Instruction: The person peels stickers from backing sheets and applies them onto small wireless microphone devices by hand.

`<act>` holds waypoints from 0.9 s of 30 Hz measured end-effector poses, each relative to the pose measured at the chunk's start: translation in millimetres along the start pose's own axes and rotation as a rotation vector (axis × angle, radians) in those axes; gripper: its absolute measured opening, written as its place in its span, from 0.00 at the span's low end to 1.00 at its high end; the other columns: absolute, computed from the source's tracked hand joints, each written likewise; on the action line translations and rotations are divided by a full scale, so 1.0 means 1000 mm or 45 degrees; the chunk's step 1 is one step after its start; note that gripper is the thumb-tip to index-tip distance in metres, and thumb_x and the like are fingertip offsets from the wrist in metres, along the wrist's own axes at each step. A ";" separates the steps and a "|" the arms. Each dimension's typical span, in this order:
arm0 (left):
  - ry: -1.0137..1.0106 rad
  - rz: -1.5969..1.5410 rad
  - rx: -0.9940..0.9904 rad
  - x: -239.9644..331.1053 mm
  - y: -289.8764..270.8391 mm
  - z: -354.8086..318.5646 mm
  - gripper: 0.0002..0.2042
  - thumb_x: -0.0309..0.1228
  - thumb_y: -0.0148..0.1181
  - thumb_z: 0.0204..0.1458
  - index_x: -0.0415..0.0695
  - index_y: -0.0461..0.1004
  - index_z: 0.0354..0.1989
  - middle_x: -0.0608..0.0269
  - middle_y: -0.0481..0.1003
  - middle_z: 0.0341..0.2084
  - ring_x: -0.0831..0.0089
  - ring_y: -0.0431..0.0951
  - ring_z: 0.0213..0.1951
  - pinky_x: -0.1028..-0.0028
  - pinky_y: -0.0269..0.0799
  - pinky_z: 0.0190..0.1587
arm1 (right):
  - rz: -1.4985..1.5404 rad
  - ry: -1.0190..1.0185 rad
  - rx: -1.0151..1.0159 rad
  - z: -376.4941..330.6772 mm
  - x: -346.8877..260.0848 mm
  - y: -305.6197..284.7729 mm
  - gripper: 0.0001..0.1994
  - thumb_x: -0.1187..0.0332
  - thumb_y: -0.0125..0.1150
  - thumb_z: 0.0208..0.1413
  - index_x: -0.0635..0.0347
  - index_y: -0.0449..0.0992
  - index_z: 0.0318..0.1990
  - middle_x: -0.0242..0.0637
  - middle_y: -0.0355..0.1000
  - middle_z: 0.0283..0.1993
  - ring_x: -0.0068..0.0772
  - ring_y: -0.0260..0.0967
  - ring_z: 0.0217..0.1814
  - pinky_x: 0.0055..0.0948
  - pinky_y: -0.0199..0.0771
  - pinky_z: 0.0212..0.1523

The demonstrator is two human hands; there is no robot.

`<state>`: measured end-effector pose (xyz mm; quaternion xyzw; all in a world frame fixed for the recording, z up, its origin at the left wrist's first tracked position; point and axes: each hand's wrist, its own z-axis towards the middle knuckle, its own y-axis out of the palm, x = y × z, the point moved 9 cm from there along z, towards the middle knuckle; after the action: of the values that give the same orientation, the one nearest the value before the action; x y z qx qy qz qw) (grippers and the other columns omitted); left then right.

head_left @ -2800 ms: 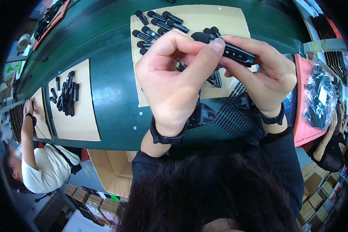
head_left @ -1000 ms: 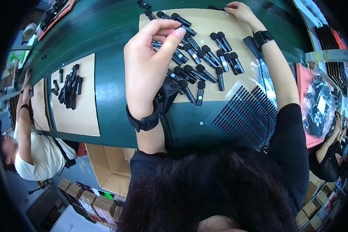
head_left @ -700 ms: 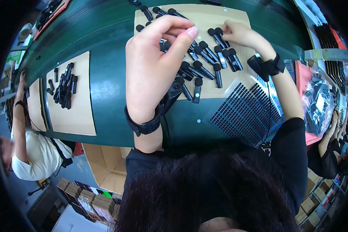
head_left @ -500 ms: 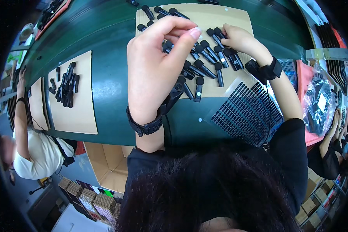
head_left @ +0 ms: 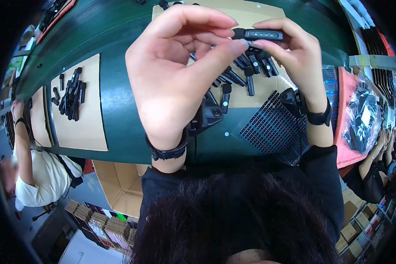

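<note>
A small black clip-on microphone [head_left: 264, 34] with a foam tip lies sideways between the fingertips of my right hand [head_left: 300, 48]. A row of small pale dots runs along its upward face. My left hand [head_left: 167, 75] is curled in a pinch at the foam end, its thumb tip almost meeting my right thumb. A tiny pale bluish spot shows at that thumb tip; what it is, I cannot tell. Beneath both hands, several similar microphones [head_left: 250, 83] lie on a cardboard sheet [head_left: 268, 9], some with a round white dot. My left hand hides part of them.
A perforated sheet of small dark pieces [head_left: 273, 127] lies near my right forearm. To the left, another cardboard sheet [head_left: 90, 119] bears a pile of black microphones [head_left: 73, 94]. A plastic-wrapped bundle [head_left: 363, 119] rests in a pink tray [head_left: 343, 88]. Co-workers are at both sides.
My right hand has lifted a microphone from the cardboard and brought it toward my left hand. My left hand has shifted slightly left, its fingers now meeting the foam end.
</note>
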<state>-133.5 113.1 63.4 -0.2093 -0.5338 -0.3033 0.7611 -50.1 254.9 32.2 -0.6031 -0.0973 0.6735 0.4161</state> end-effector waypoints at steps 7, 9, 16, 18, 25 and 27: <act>-0.078 -0.517 0.002 -0.012 0.006 -0.005 0.12 0.10 0.57 0.36 0.33 0.68 0.32 0.59 0.72 0.26 0.78 0.72 0.28 0.84 0.68 0.34 | 0.134 -0.281 0.154 -0.020 -0.043 -0.011 0.14 0.84 0.57 0.41 0.70 0.72 0.39 0.39 0.71 0.35 0.23 0.70 0.30 0.16 0.72 0.28; -0.098 -0.461 0.029 -0.011 0.008 -0.005 0.12 0.10 0.57 0.36 0.33 0.68 0.32 0.59 0.72 0.26 0.78 0.72 0.28 0.84 0.68 0.34 | 0.154 -0.364 0.150 -0.022 -0.054 -0.011 0.14 0.85 0.58 0.40 0.72 0.71 0.39 0.42 0.71 0.35 0.26 0.71 0.30 0.18 0.74 0.29; -0.124 -0.316 0.114 -0.010 0.009 -0.005 0.12 0.10 0.57 0.36 0.34 0.68 0.32 0.59 0.72 0.25 0.78 0.72 0.27 0.85 0.69 0.33 | 0.099 -0.358 0.141 -0.028 -0.062 -0.015 0.15 0.86 0.58 0.39 0.75 0.70 0.39 0.45 0.70 0.34 0.29 0.71 0.31 0.20 0.76 0.30; -0.113 -0.292 0.105 -0.008 0.008 -0.005 0.12 0.10 0.57 0.36 0.34 0.68 0.32 0.59 0.72 0.25 0.78 0.73 0.27 0.85 0.70 0.32 | 0.108 -0.358 0.160 -0.028 -0.063 -0.016 0.15 0.86 0.58 0.39 0.75 0.70 0.39 0.46 0.70 0.34 0.30 0.71 0.30 0.20 0.76 0.29; -0.108 -0.495 0.005 -0.009 0.012 -0.004 0.12 0.10 0.57 0.36 0.34 0.68 0.32 0.59 0.72 0.25 0.78 0.73 0.28 0.85 0.70 0.33 | 0.112 -0.384 0.159 -0.029 -0.065 -0.015 0.15 0.86 0.58 0.39 0.76 0.70 0.39 0.46 0.70 0.33 0.30 0.72 0.30 0.20 0.75 0.28; -0.135 -0.253 0.048 -0.007 0.010 -0.005 0.13 0.10 0.58 0.36 0.34 0.68 0.31 0.59 0.72 0.24 0.78 0.73 0.28 0.84 0.70 0.33 | 0.118 -0.383 0.164 -0.029 -0.065 -0.016 0.15 0.86 0.59 0.39 0.76 0.70 0.39 0.46 0.70 0.33 0.30 0.72 0.29 0.20 0.75 0.28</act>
<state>-124.4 118.6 55.3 -0.1567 -0.5971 -0.3557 0.7017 -21.8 210.4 82.6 -0.4713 -0.0871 0.7796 0.4031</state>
